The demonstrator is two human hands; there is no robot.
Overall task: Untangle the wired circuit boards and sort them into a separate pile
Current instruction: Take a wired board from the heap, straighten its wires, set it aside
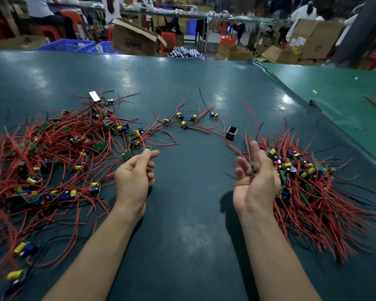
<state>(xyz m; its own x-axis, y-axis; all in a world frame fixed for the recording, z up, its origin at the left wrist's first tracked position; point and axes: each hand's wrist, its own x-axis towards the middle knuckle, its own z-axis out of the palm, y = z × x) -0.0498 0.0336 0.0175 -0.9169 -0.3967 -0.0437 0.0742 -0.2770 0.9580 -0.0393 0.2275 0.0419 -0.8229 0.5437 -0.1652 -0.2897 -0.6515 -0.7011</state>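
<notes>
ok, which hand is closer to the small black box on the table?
Right. The right hand is just below the small black box, its fingertips a short way off. The left hand is well off to the box's left, by the tangled pile.

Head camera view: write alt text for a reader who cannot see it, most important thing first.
Two bare hands hover over a dark green table, the left hand loosely curled and the right hand open, neither holding anything. A tangled pile of red-wired circuit boards lies to the left and a tighter pile to the right.
</notes>
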